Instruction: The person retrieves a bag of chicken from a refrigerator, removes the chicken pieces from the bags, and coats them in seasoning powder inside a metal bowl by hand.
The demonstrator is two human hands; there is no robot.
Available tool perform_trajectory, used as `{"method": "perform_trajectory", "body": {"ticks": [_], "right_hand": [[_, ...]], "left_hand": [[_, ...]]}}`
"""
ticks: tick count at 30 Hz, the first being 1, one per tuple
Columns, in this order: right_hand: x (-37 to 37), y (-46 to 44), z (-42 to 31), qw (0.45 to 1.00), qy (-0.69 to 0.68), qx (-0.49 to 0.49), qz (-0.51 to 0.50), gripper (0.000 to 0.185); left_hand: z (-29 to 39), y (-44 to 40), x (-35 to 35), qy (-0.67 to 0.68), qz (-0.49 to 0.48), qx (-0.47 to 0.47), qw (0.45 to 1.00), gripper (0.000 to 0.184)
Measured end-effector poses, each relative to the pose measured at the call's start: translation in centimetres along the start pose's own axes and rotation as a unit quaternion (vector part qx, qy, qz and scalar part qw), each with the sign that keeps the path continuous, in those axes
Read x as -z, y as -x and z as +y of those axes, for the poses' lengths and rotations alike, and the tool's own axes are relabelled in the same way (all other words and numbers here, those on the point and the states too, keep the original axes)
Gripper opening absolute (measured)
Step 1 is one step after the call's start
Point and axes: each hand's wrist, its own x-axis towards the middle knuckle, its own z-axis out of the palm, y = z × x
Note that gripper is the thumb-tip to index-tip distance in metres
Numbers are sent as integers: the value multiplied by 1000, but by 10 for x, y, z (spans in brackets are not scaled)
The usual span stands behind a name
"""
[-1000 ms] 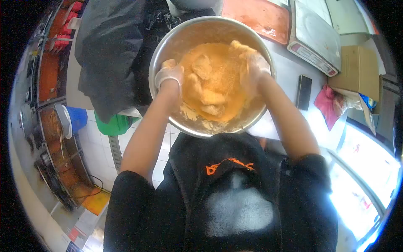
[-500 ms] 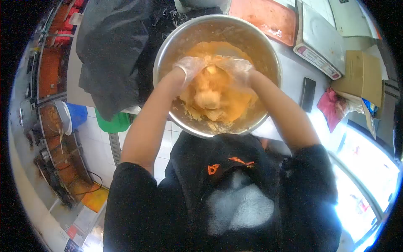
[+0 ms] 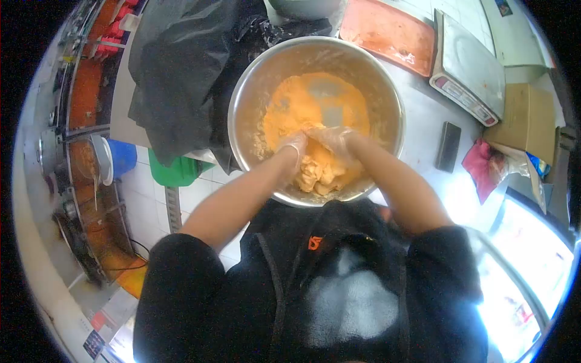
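Note:
A large steel mixing bowl holds loose orange powder, like breading flour, and a pile of lumpy powder-coated pieces near its front. What is under the coating cannot be made out. Both my hands wear thin clear plastic gloves. My left hand and my right hand meet over the pile inside the bowl, fingers curled and pressed together around some coated pieces. The fingertips are partly hidden in the powder.
Black plastic sheeting lies left of the bowl. An orange tray, a weighing scale, a phone, a pink cloth and a cardboard box are to the right. A green bin stands below left.
My hands have moved down and nearer to me in the bowl, closing in together on the pile. Pieces that were blurred in motion below them now rest at the front.

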Motion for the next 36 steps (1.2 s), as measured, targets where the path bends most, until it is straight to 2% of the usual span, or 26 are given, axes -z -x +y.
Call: {"method": "perform_trajectory", "body": {"ticks": [1, 2, 3, 4, 5, 7, 10, 11, 13, 14, 16, 17, 18, 19, 20, 23, 24, 25, 27, 29, 30, 31, 33, 34, 35, 36], "right_hand": [[-1, -4, 7, 999, -38, -29, -6, 58], [5, -42, 36, 982, 157, 99, 25, 62], [12, -48, 45, 954, 251, 159, 31, 64], [20, -54, 53, 913, 341, 218, 50, 66], [31, -36, 44, 932, 297, 194, 68, 62], [39, -13, 38, 949, 253, 167, 85, 66], [29, 16, 42, 972, 28, 172, 158, 58], [26, 30, 41, 960, -56, 258, 90, 55], [29, 43, 40, 931, -136, 339, 19, 53], [32, 47, 39, 925, -224, 304, 31, 52], [40, 35, 46, 911, -335, 222, 92, 47], [38, 27, 47, 913, -327, 228, 90, 47], [36, 21, 45, 983, 115, 108, 97, 45], [34, 13, 44, 842, 530, -36, 92, 43], [24, -4, 52, 839, 535, -33, 100, 43], [-27, -53, 82, 927, 265, 131, 229, 43], [-32, -48, 78, 926, 264, 135, 234, 43], [-36, -40, 72, 953, 130, 117, 246, 45], [-28, -14, 52, 962, -3, 97, 254, 48], [-15, 23, 28, 956, -187, -14, 224, 49], [-10, 20, 37, 956, -186, -18, 224, 49], [0, 16, 54, 944, 114, 127, 283, 47], [12, 23, 64, 826, 401, 255, 304, 45], [20, 40, 54, 922, 174, 225, 262, 42], [26, 51, 50, 959, -66, 180, 208, 40], [33, 54, 54, 959, -68, 177, 209, 40]], "left_hand": [[8, 1, 3, -5, -1, -1, 1000, 59], [25, 5, 13, 341, 28, 51, 938, 51], [38, 13, 24, 645, 52, 98, 757, 45], [48, 33, 42, 721, 59, 17, 691, 46], [55, 51, 59, 786, 65, -63, 612, 47], [50, 53, 78, 825, 11, -148, 545, 61], [35, 64, 98, 794, -18, -142, 591, 65], [39, 77, 106, 796, -17, -141, 589, 65], [62, 129, 140, 523, 90, 39, 846, 57], [57, 124, 135, 527, 92, 39, 844, 57], [39, 101, 114, 368, 119, 55, 920, 75], [34, 98, 106, 374, 127, 54, 917, 75], [30, 97, 99, 458, 13, 31, 888, 75], [26, 90, 91, 529, -101, 3, 843, 75], [20, 64, 71, 531, -93, -3, 842, 75], [37, 17, 39, 620, -176, 16, 765, 72], [54, 35, 41, 572, -81, 7, 816, 68], [63, 44, 44, 516, 15, -2, 856, 64], [61, 33, 51, 521, 37, -34, 852, 60], [62, 39, 62, 526, 53, -62, 846, 56], [65, 62, 81, 601, 24, -114, 791, 49], [65, 77, 94, 669, -5, -163, 725, 43], [53, 78, 102, 671, -32, -214, 709, 39], [48, 79, 107, 669, -56, -266, 691, 34], [40, 82, 114, 669, -60, -265, 692, 34], [32, 87, 122, 716, -65, -233, 655, 33]]}}
